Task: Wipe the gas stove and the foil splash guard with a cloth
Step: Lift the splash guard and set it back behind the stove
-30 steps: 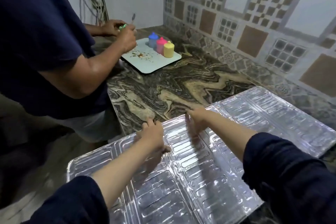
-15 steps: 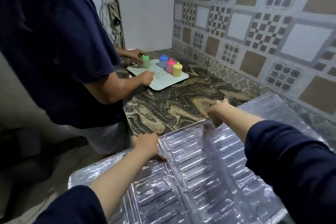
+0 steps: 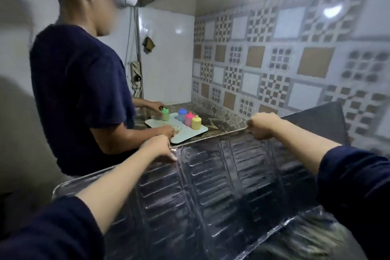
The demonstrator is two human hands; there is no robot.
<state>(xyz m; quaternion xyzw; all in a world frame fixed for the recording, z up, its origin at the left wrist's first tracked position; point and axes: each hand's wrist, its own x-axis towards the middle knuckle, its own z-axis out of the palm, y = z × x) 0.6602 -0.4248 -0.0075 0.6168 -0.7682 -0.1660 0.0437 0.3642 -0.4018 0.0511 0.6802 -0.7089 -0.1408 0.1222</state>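
Foil splash guard [image 3: 221, 177] upright, long axis sideways; left hand [image 3: 159, 149], right hand [image 3: 260, 125] gripping top edge.

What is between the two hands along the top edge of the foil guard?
In the head view, only the guard's bare top edge runs from the left hand to the right hand. Both hands grip the foil splash guard.
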